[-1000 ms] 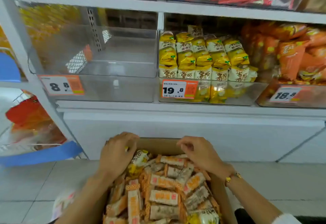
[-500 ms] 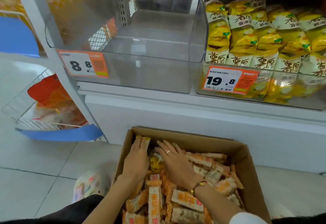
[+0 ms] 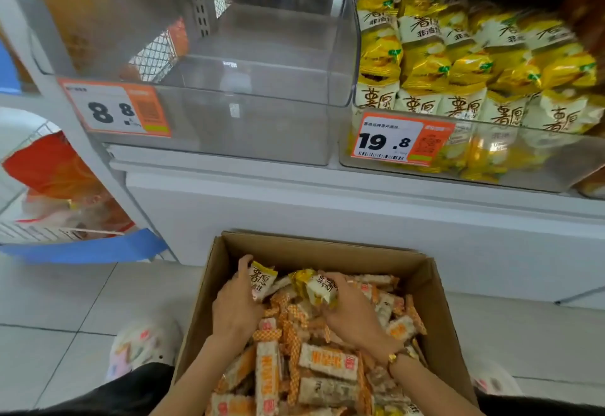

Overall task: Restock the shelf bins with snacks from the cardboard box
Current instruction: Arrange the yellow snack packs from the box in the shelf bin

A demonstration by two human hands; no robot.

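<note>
A cardboard box [image 3: 330, 252] stands on the floor below the shelf, full of orange-and-white wrapped snack bars [image 3: 327, 361] with a few yellow chip packets on top. My left hand [image 3: 235, 304] grips a yellow-and-white chip packet [image 3: 261, 279] at the box's far left. My right hand [image 3: 352, 311] holds another yellow packet [image 3: 319, 289] near the middle. Above, a clear bin [image 3: 229, 94] tagged 8.8 holds nothing. The clear bin [image 3: 540, 166] to its right, tagged 19.8, is stacked with the same yellow chip packets [image 3: 458, 65].
A white shelf base [image 3: 327, 206] runs behind the box. At the left a wire basket with a blue rim [image 3: 82, 248] holds red and orange bags. My patterned shoe [image 3: 144, 347] rests on the tiled floor left of the box.
The view has dropped and moved closer to the box. Both hands have closed on yellow packets and lifted them slightly out of the pile.
</note>
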